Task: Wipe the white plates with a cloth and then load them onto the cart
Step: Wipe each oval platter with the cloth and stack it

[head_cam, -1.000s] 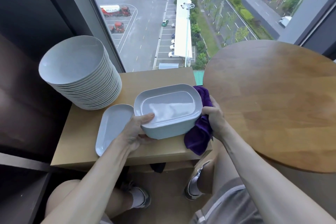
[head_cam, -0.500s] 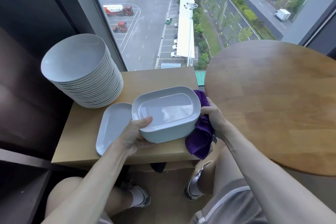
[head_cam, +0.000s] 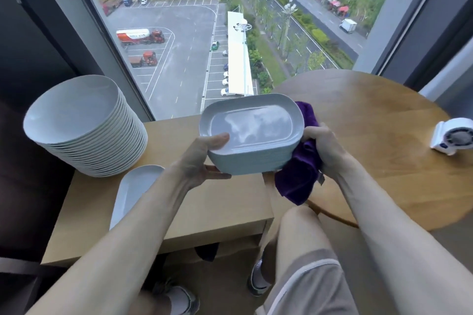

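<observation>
Left hand (head_cam: 202, 158) grips plate stack (head_cam: 253, 130) — right hand (head_cam: 323, 149) clutches cloth (head_cam: 299, 179) against it.

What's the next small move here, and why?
Probably set the stack of rectangular plates down on the round table: left hand and right hand both grip it in the air, the purple cloth pinned against it, so neither can wipe.
</observation>
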Motion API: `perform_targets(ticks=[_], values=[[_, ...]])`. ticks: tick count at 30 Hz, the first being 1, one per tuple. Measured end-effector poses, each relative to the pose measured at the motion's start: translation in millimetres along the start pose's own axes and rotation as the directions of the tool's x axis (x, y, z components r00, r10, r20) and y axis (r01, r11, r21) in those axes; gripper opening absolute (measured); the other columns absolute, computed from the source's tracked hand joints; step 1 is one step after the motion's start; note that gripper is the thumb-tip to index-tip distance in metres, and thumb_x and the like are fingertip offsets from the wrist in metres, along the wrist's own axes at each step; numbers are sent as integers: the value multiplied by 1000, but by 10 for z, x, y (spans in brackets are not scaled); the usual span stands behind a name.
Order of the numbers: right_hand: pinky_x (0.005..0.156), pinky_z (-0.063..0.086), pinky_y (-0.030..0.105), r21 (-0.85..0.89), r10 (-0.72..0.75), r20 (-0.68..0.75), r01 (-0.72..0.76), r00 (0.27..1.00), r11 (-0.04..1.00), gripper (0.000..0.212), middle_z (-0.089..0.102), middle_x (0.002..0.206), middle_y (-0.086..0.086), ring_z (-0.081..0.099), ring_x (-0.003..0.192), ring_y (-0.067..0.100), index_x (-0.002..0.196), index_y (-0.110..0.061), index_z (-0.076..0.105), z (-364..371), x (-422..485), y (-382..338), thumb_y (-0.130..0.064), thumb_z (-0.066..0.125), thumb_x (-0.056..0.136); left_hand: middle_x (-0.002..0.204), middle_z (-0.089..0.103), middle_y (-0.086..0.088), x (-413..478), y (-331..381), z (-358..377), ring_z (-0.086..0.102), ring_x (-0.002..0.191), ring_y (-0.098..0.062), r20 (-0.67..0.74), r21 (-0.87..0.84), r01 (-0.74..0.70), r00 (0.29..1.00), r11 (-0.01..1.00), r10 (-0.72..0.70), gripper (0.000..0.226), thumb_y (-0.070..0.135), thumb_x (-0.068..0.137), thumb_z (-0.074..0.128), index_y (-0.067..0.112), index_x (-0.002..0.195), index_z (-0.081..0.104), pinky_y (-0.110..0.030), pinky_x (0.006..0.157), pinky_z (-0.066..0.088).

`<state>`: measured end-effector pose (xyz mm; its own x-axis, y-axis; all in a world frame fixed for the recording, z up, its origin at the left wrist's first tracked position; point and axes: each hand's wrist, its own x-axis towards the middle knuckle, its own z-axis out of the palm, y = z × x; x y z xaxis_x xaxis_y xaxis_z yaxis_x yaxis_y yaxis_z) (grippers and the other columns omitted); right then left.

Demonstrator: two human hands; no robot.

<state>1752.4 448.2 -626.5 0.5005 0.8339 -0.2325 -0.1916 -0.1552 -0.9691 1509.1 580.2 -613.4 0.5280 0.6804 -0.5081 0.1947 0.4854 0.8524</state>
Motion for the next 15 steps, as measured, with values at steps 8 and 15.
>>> perform_targets(ticks=[8, 15], values=[[55, 41, 28, 113, -16, -223, 42, 975, 993, 46, 50, 78, 9, 50, 64, 21, 103, -14, 57, -955, -321, 21, -5, 49, 59, 122, 59, -11, 477, 33, 1092, 66, 110, -46, 190, 145, 125, 970, 981, -152, 57, 41, 73, 77, 19, 124, 64, -59, 89, 60], [61, 44, 32, 157, 29, -309, 21, 951, 987, 50, 55, 82, 6, 53, 71, 19, 109, -11, 55, -1202, -357, 254, -6, 49, 59, 129, 54, -9, 687, -53, 1380, 63, 113, -44, 212, 232, 175, 951, 957, -225, 50, 41, 72, 78, 23, 116, 63, -52, 84, 63]])
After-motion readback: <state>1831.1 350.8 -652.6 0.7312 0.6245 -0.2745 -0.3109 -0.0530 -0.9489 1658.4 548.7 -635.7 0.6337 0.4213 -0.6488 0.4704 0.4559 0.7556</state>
